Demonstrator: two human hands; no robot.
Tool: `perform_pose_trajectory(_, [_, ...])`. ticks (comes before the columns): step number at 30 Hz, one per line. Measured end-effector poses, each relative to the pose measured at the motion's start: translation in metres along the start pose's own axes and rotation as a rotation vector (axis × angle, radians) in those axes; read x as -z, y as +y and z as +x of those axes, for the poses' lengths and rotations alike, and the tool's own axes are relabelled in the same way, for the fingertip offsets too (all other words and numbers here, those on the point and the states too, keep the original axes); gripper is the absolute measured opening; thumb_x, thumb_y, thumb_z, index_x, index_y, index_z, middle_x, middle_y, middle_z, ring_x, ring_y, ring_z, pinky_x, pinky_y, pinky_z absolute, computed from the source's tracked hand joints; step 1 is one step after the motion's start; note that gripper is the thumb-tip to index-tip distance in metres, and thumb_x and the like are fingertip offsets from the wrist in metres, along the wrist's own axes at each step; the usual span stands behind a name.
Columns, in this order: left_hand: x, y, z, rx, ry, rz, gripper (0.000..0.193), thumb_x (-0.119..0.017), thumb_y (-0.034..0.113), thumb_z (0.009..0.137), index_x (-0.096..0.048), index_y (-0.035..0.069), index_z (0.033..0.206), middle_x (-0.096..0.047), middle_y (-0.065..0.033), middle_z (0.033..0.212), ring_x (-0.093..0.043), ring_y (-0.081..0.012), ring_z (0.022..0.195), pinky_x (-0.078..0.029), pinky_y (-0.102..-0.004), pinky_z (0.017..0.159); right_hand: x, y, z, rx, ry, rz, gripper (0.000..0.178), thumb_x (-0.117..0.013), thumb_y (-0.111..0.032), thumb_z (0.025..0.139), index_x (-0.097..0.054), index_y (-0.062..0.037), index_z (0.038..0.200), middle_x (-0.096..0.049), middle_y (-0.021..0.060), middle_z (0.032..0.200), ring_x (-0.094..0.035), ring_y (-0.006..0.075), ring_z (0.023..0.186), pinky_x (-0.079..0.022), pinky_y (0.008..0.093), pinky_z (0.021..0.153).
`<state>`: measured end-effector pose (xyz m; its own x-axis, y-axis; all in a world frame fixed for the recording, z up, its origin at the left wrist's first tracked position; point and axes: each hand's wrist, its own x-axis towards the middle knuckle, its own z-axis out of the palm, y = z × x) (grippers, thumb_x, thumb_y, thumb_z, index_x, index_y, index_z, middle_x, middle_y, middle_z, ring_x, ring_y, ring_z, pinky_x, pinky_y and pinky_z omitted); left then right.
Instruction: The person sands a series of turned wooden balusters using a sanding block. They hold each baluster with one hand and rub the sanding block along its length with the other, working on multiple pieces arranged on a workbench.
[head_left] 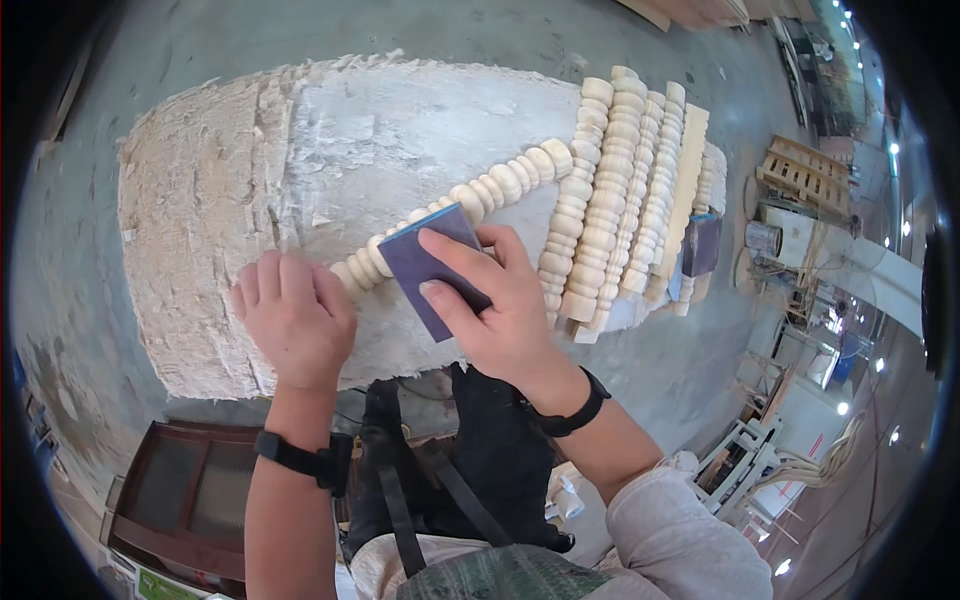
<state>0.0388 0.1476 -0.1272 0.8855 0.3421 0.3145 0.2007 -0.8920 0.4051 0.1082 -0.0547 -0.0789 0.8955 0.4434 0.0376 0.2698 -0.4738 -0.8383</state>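
A pale turned wooden spindle (505,180), beaded along its length, lies diagonally on the white, rough-surfaced work table (420,110). My left hand (295,325) is closed round its near left end, which the fingers hide. In my right hand (505,315) is a purple sanding pad (425,275) with a blue edge, held between thumb and fingers. The pad rests against the middle of the spindle and covers part of it. The spindle's far right end meets a row of similar turned spindles (600,190) lying side by side.
Another purple sanding pad (702,245) sits at the table's right end, beside a flat scalloped wooden strip (685,190). A dark brown framed cabinet (185,490) stands below left. Wooden pallets (805,170) and workshop equipment occupy the right side. Grey floor (300,35) surrounds the table.
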Motion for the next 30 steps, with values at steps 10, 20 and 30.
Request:
perform_pose_trajectory(10, [0.004, 0.000, 0.006, -0.037, -0.084, 0.005, 0.011, -0.061, 0.009, 0.085, -0.051, 0.005, 0.085, -0.051, -0.0145, 0.088, -0.052, -0.0360, 0.084, -0.039, -0.0484, 0.078, -0.030, -0.019, 0.068, 0.149, -0.031, -0.266, 0.040, -0.081, -0.010, 0.087, -0.077, -0.0126, 0.127, -0.061, 0.0171, 0.107, -0.066, 0.0326, 0.093, -0.055, 0.0397, 0.082])
perform_pose_trajectory(20, [0.004, -0.001, 0.005, -0.047, -0.090, 0.020, 0.011, -0.061, 0.009, 0.085, -0.051, 0.005, 0.085, -0.051, -0.0149, 0.088, -0.051, -0.0358, 0.083, -0.039, -0.0488, 0.077, -0.034, -0.024, 0.062, 0.136, 0.004, -0.272, 0.040, -0.081, -0.005, 0.087, -0.077, -0.0107, 0.127, -0.061, 0.0173, 0.113, -0.066, 0.0326, 0.091, -0.056, 0.0405, 0.083])
perform_pose_trajectory(30, [0.002, -0.004, 0.004, -0.069, -0.032, 0.081, 0.016, -0.065, 0.011, 0.077, -0.049, 0.010, 0.081, -0.051, -0.0104, 0.086, -0.051, -0.0313, 0.079, -0.038, -0.0457, 0.074, -0.022, -0.019, 0.026, 0.110, 0.042, -0.213, 0.039, -0.080, -0.009, 0.090, -0.077, -0.0111, 0.128, -0.062, 0.0163, 0.107, -0.064, 0.0325, 0.091, -0.054, 0.0388, 0.081])
